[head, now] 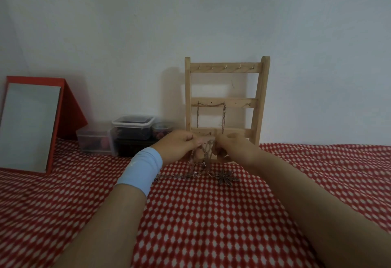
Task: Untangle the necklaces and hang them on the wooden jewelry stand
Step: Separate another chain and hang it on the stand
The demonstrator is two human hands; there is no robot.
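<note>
left hand point(177, 144), right hand point(233, 144) seemingly pinch necklaces point(198, 169)

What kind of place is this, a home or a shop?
Probably a home, perhaps a dressing corner: a red-framed standing mirror, a wooden jewelry stand against a plain wall, and plastic boxes on a red patterned cloth.

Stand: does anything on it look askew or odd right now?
Slightly. The chain on the stand's middle bar seems draped across two hooks instead of one, its right strand running lower. Nothing looks damaged. The left hand and right hand pinch the tangle below.
</note>
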